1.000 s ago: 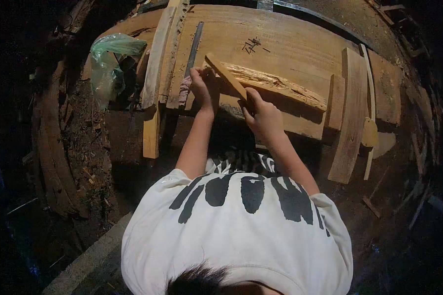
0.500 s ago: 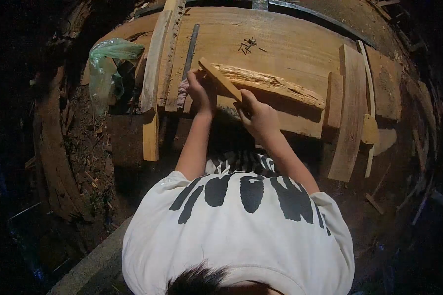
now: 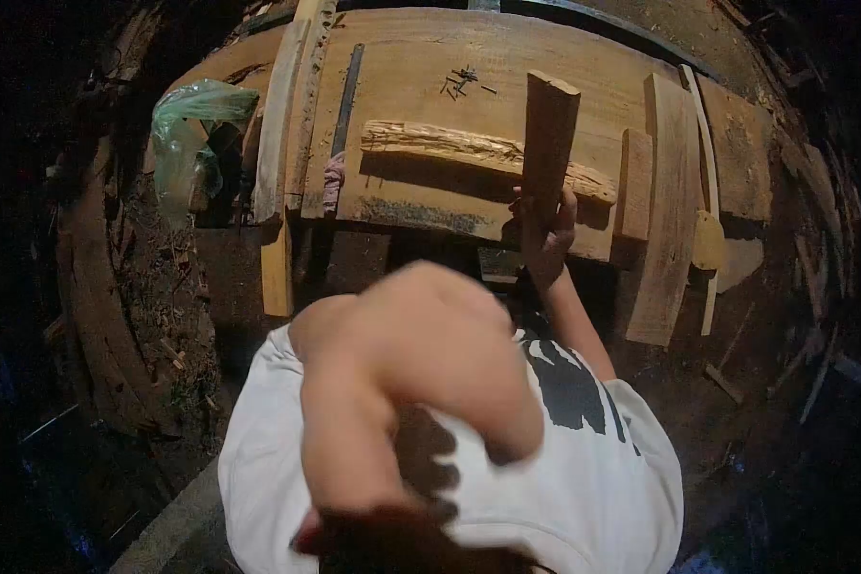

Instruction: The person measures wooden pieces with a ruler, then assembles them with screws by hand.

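Note:
My left hand (image 3: 411, 364) is raised close to the camera, large and a little blurred, in front of my white shirt. Its fingers curve downward with a gap between them, and I see nothing held in it. In my right hand (image 3: 549, 239) is a short wooden board (image 3: 551, 134), gripped at its lower end and tilted upright over the bench. Behind that board lies a long rough-split piece of wood (image 3: 440, 142), partly covered by it. A saw-like metal blade (image 3: 348, 100) with a pink cloth-wrapped handle (image 3: 333, 184) rests to the left.
Several dark nails (image 3: 464, 84) lie in a small pile on the wooden bench top (image 3: 402, 57). Boards (image 3: 668, 210) lie along the right side. At the left hangs a green plastic bag (image 3: 196, 110) beside long planks (image 3: 282, 124). Wood scraps litter the dark ground.
My left hand has let go of the board and come up toward the camera. My right hand has moved right and turned the board upright.

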The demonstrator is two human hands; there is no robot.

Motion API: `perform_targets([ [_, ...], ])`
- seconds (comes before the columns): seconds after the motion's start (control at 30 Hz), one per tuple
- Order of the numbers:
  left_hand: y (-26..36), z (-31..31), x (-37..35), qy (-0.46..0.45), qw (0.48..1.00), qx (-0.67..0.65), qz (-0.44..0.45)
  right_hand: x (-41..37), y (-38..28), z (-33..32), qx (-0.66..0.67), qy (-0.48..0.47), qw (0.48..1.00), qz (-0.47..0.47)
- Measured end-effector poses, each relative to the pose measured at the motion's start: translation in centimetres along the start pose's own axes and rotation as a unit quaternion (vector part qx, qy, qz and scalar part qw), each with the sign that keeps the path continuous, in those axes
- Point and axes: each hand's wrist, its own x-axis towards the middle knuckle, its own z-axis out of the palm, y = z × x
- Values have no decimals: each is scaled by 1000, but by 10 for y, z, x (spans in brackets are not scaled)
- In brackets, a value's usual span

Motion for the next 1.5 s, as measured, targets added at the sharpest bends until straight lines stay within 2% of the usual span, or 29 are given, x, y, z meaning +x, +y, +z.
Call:
perform_targets([
  [0.07, 6, 8, 11, -114, 992, -45, -6, 0, 3, 0, -23, -4, 1000, -15],
  [0.17, 4, 10, 16, -188, 978, -85, -13, 1, 6, 0, 28, -15, 998, -48],
  [0.23, 2, 13, 17, -203, 974, -102, -18, 3, 3, 2, -32, 2, 997, -66],
  [0.33, 1, 20, 15, -176, 978, -109, 3, 6, -4, 3, 18, -3, 998, -63],
  [0.43, -1, 24, 16, -158, 981, -110, 17, 2, 5, 1, 27, 10, 999, -23],
  [0.53, -10, 17, 23, -175, 978, -111, 18, 5, -4, 0, 3, 7, 999, -38],
  [0.57, -22, 3, 23, -135, 990, 42, -19, 3, -4, -1, 2, 10, 999, -38],
  [0.6, -40, -17, 23, -93, 975, 195, -55, 2, -4, -1, 3, 8, 999, -31],
  [0.63, -61, -40, 23, -47, 934, 343, -88, 1, -3, -2, 4, 6, 1000, -25],
  [0.67, -86, -66, 23, -1, 868, 483, -116, 1, -2, -1, 5, 4, 1000, -21],
  [0.7, -129, -103, 22, -46, 839, 524, -140, 1, -2, -1, 7, 2, 1000, -16],
  [0.73, -168, -135, 10, -50, 778, 580, -237, 1, -1, 0, 9, 0, 1000, -11],
  [0.77, -196, -162, -5, -78, 732, 626, -259, 3, -1, 1, 11, 1, 1000, -15],
  [0.8, -222, -188, -21, -87, 728, 613, -295, 4, -2, 2, 7, -5, 999, -42],
  [0.83, -212, -172, -15, -93, 677, 658, -317, 6, -3, 3, 2, -10, 998, -70],
  [0.9, -228, -178, -13, -108, 652, 667, -345, 5, -6, 1, -27, -8, 998, -52],
  [0.97, -237, -182, -13, -108, 651, 667, -346, 4, -6, 0, -58, -11, 998, -30],
  [1.03, -244, -184, -14, -105, 649, 669, -348, 2, 0, 2, -11, 9, 1000, -11],
  [1.17, -259, -195, -28, -81, 645, 707, -279, -1, 5, 2, 3, 9, 1000, 17],
  [1.23, -267, -199, -34, -76, 639, 722, -255, 3, 4, 5, -10, 23, 999, -33],
  [1.3, -268, -203, -32, 56, 589, 778, -211, 4, -6, 3, -15, 17, 1000, -13],
  [1.33, -265, -203, -28, 55, 590, 778, -211, 4, -10, 2, -18, 9, 1000, 9],
  [1.4, -258, -204, -20, 1, 649, 685, -332, 1, -10, 1, -4, -1, 1000, 29],
  [1.43, -261, -207, -22, 2, 648, 685, -332, 0, -8, 1, 12, -11, 999, 47],
  [1.5, -267, -213, -24, -66, 621, 731, -275, 1, -4, 2, 3, -8, 999, 33],
])
